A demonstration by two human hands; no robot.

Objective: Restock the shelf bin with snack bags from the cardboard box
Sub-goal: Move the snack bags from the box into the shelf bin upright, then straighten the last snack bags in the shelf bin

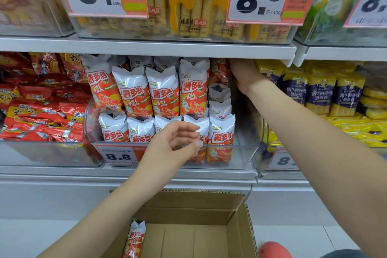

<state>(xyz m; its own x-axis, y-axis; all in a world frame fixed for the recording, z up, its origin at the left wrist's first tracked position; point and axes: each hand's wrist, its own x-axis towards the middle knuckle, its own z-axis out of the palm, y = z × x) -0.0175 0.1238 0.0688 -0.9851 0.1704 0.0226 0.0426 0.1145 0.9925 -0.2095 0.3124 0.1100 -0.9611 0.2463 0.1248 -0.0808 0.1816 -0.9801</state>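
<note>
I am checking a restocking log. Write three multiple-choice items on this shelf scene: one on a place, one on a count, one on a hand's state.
1. Where is the right hand?
A. in the brown cardboard box
B. deep in the clear plastic shelf bin, at its upper right
C. on the floor

2. How many red-and-white snack bags show in the brown cardboard box?
A. one
B. four
C. none

3. What is the left hand doing?
A. gripping a bag
B. hovering, fingers relaxed, holding nothing
C. pressing a price tag

Key: B, its wrist runs into the clear plastic shelf bin; A, a single red-and-white snack bag stands there; B, nothing lies between its fingers.
</note>
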